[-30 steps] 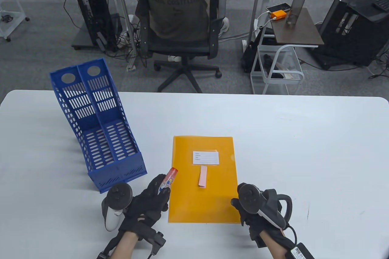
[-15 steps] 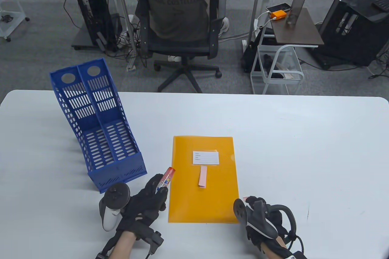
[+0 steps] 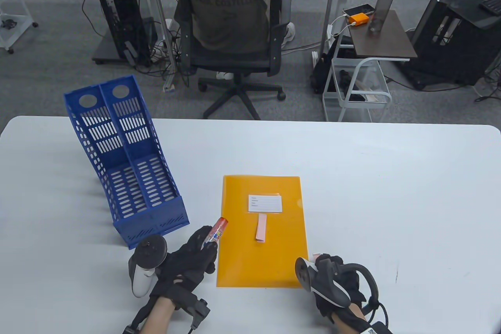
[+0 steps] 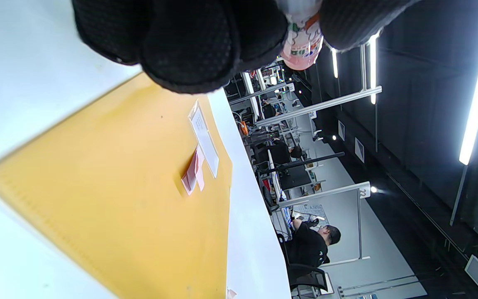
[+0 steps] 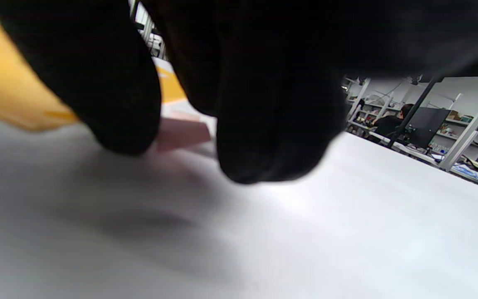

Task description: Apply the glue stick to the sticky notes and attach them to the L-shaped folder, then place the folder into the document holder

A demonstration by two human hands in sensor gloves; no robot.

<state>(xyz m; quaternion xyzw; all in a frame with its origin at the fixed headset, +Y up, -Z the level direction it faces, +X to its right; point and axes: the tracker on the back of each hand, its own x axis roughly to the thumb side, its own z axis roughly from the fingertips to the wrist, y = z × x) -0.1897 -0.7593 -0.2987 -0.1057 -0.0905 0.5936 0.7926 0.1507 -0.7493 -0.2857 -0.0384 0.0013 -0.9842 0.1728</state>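
Gripping a glue stick (image 3: 217,230), the left hand (image 3: 188,261) sits at the orange folder's (image 3: 261,255) 8 o'clock corner, tip aimed toward 1 o'clock. Pink sticky note (image 3: 261,228) lies on the folder below its white label (image 3: 265,203). Right hand (image 3: 332,283) at the 5 o'clock corner, fingertips down on the table (image 3: 391,193) by something pink; grasp unclear. Blue document holder (image 3: 125,161) stands at 10 o'clock.

Left hand (image 3: 188,261): fingers curled, gripping glue stick (image 3: 216,231), palm down. Right hand (image 3: 332,281): fingertips (image 5: 118,120) angled down onto surface, tracker uppermost.
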